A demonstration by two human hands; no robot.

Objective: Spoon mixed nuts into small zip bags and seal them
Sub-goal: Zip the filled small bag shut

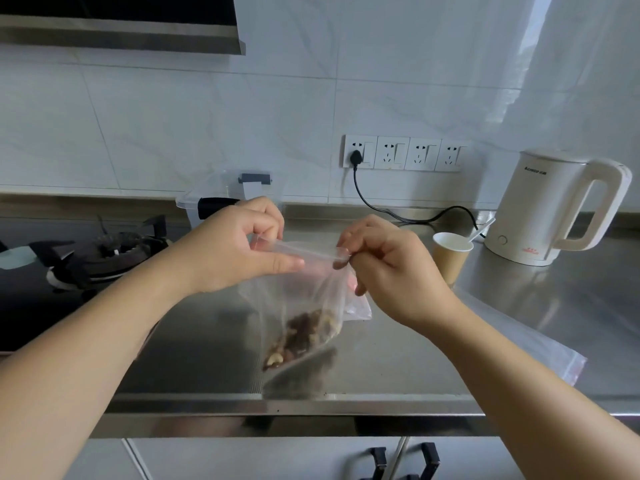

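A clear zip bag [304, 289] hangs above the steel counter, held up by its top strip. Mixed nuts [298, 337] fill its lower corner. My left hand [239, 247] pinches the left end of the zip strip, thumb stretched along the front. My right hand [384, 261] pinches the right end of the strip between thumb and fingers. A brown paper cup [450, 258] with a white spoon [479, 232] in it stands just right of my right hand. A clear plastic box [221, 195] with dark latches sits behind my left hand, mostly hidden.
More empty clear bags [540, 348] lie on the counter [207, 341] under my right forearm. A white kettle [557, 209] stands at the far right, its black cord [377, 206] running to wall sockets. A gas hob [104, 251] lies to the left.
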